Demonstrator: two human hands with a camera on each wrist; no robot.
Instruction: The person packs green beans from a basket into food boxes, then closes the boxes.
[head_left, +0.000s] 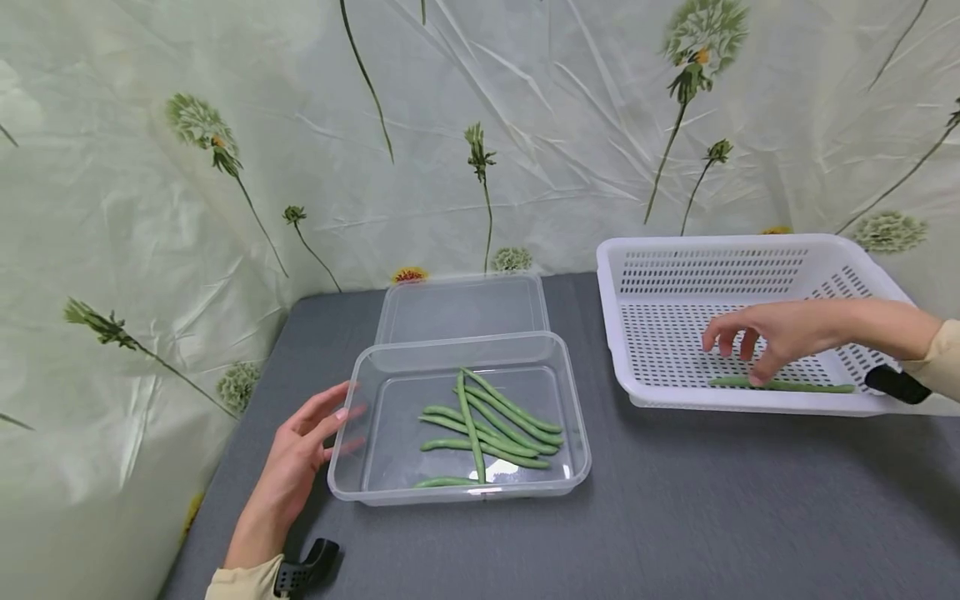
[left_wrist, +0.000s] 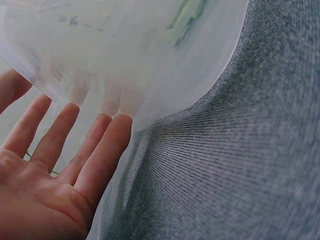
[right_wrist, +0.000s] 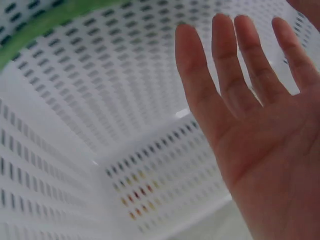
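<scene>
A clear plastic container holds several green beans, one lying across the others. My left hand is at the container's left side, thumb by the rim and fingers fairly straight. In the left wrist view the fingertips meet the translucent wall. My right hand reaches into a white perforated basket, its fingers apart and bent slightly downward. Along the basket's near side lies a single green bean, which the thumb overlaps in the head view. The right wrist view has the fingers extended, away from the bean.
Behind the container lies a clear lid on the dark grey tabletop. A pale sheet printed with flowers hangs at the back and left. Each wrist carries a black band.
</scene>
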